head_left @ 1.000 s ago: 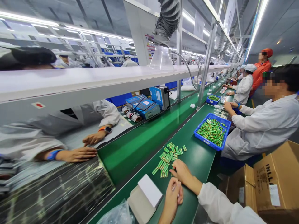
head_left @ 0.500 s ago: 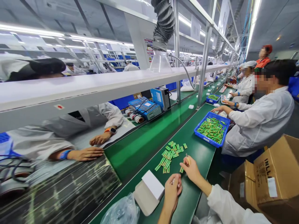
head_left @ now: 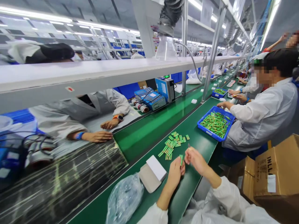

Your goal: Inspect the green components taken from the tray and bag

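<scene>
A long green workbench ran beside a brighter green conveyor belt through a busy factory hall lit by rows of ceiling tubes. A white shelf crossed the left half at head height; beneath it, across the belt, sat a person in a white coat, both hands lowered. A red arrow marked a sticker on the shelf's edge. At right, the letters "INLL" ran down a cardboard box, near a white label too small to read. On the bench, a blue tray was heaped with green cylindrical cells, a seated co-worker having one hand at its far side; a smaller blue tray farther along held more. Loose green cells lay in a pile on the bench's bare surface. Nearer stood an open white carton, with a clear plastic bag just beside it, its contents unclear. The left hand, fingers curled in, gripped one green cell upright. The right hand, close by, pinched a slim dark item too blurred to identify.
</scene>
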### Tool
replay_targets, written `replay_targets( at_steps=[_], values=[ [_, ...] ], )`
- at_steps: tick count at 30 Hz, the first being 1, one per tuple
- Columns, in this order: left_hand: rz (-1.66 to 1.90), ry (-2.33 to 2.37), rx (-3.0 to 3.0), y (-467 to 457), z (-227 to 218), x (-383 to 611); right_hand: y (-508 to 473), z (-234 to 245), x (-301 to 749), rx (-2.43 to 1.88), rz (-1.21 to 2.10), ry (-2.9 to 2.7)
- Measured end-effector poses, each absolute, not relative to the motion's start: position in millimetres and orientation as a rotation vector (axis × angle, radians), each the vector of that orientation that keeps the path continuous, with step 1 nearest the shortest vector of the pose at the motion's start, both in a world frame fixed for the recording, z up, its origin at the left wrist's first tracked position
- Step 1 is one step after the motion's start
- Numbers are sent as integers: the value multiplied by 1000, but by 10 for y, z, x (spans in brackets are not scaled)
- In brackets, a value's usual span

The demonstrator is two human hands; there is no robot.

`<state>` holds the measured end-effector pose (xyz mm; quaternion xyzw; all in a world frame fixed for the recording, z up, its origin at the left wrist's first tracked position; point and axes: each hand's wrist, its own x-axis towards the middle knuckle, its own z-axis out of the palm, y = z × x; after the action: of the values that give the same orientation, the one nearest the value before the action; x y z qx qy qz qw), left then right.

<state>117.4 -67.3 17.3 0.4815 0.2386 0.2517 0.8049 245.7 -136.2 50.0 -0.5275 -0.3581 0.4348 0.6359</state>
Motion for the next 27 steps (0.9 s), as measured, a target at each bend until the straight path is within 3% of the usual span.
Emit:
replay_targets(
  at_steps=[4, 8, 20, 27],
  values=[
    [672, 487, 983, -521, 516, 1206, -1466, 820, 2591, -1210, 1271, -944],
    [734, 519, 1058, -466, 636, 1215, -1534, 1007, 2606, -1272, 1335, -1024],
    [721, 521, 1155, -590, 596, 1224, -1532, 1023, 2548, -1256, 1352, -961],
    [645, 570, 1708, -499, 731, 1071, -1594, 1000, 2633, -1311, 1371, -932]
  ],
)
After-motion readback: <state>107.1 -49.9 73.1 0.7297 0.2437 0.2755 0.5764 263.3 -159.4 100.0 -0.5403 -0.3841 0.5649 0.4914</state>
